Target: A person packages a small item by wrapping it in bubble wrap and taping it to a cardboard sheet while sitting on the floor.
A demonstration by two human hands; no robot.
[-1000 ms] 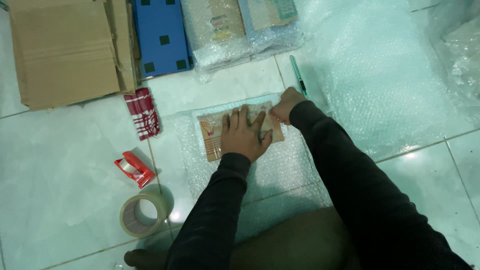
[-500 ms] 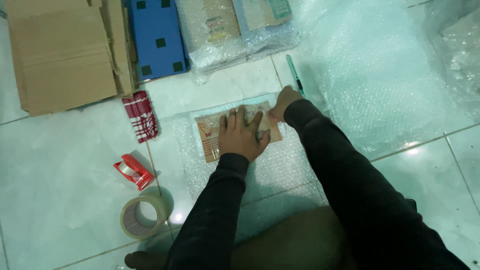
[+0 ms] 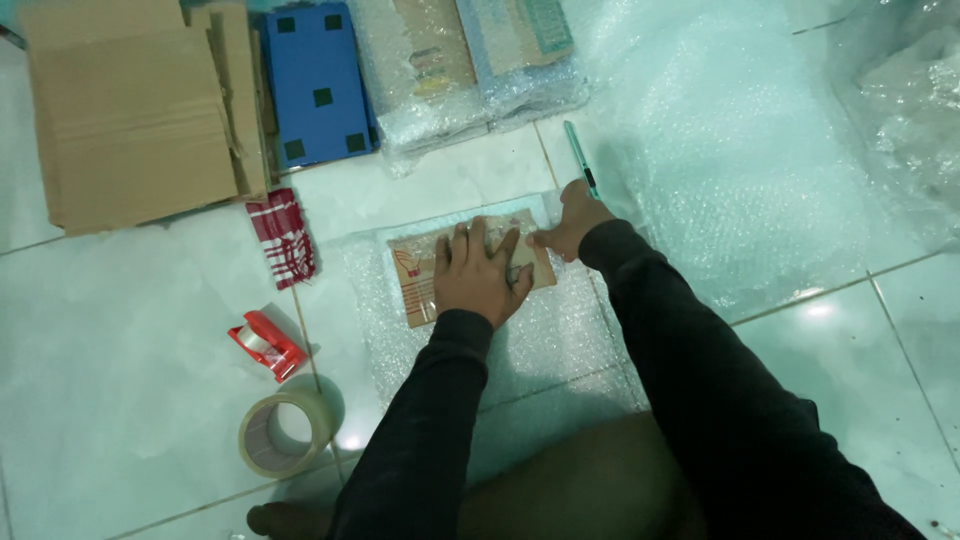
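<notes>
Mostly pale tile floor [image 3: 120, 420] w/ bubble wrap [image 3: 540, 340]; left hand [image 3: 478, 275] fingers spread flat on packet [image 3: 412, 275].

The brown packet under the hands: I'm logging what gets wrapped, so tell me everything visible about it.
The brown packet is a flat, rectangular item, seemingly cardboard or paper, with a reddish drawing near its left end. It lies flat on a sheet of bubble wrap spread over the tiled floor, slightly tilted, long side running left to right. The left hand presses palm-down on its middle, fingers spread; the right hand touches its right end, where wrap appears folded over it. Its right part is hidden.
</notes>
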